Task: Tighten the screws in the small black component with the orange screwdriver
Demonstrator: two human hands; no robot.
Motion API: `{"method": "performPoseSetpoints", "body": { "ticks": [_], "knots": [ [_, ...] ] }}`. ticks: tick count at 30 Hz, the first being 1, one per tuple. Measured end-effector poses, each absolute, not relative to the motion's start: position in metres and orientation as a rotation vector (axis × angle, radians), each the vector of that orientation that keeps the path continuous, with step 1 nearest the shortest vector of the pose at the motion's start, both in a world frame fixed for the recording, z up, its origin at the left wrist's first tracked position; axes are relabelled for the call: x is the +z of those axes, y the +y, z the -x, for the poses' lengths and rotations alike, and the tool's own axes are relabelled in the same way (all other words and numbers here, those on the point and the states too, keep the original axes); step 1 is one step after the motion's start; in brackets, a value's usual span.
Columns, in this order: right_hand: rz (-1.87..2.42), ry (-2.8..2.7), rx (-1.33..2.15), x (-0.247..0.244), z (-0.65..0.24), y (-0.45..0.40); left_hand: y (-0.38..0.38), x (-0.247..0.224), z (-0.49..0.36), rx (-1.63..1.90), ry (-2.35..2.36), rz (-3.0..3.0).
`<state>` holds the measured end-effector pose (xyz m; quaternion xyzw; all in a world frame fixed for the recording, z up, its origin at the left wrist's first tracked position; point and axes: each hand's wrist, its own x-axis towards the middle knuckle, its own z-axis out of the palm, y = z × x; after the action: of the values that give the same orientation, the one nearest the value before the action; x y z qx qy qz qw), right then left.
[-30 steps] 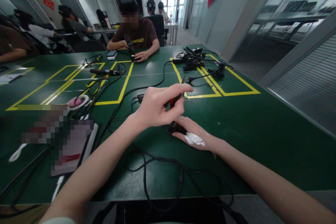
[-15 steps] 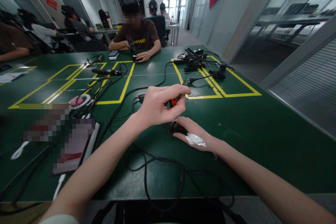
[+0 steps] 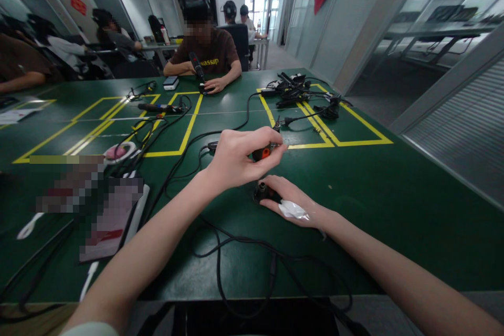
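The left hand (image 3: 238,156) curls round an orange-marked piece (image 3: 266,153); the metal-tipped part (image 3: 260,192), tip up, lies at its five o'clock, nearer the right hand (image 3: 290,195), whose fingers (image 3: 277,183) narrowly pinch it.

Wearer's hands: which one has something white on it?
The right hand, the lower one: a white patch near its wrist; the left hand shows none.

My left hand (image 3: 248,155) curls palm-down above my right hand (image 3: 289,200), whose thumb and fingers (image 3: 275,182) stand parted.
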<state>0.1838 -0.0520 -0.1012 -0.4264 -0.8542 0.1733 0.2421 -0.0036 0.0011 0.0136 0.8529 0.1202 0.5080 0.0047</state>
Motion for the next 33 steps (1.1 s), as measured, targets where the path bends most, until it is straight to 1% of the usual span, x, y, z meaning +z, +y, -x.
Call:
{"method": "performPoseSetpoints", "body": {
  "ticks": [9,26,33],
  "knots": [
    [1.155,-2.336,0.471,-0.0999,-0.1836,-0.0526,0.0018,0.0165,0.007,1.478,0.279,-2.65],
    [1.18,-2.324,0.469,-0.0986,-0.1828,-0.054,0.0009,0.0211,0.0103,1.491,0.457,-2.69],
    [1.162,-2.335,0.472,-0.0983,-0.1833,-0.053,0.0008,0.0227,0.0137,1.369,0.395,-2.731]
  ]
}}
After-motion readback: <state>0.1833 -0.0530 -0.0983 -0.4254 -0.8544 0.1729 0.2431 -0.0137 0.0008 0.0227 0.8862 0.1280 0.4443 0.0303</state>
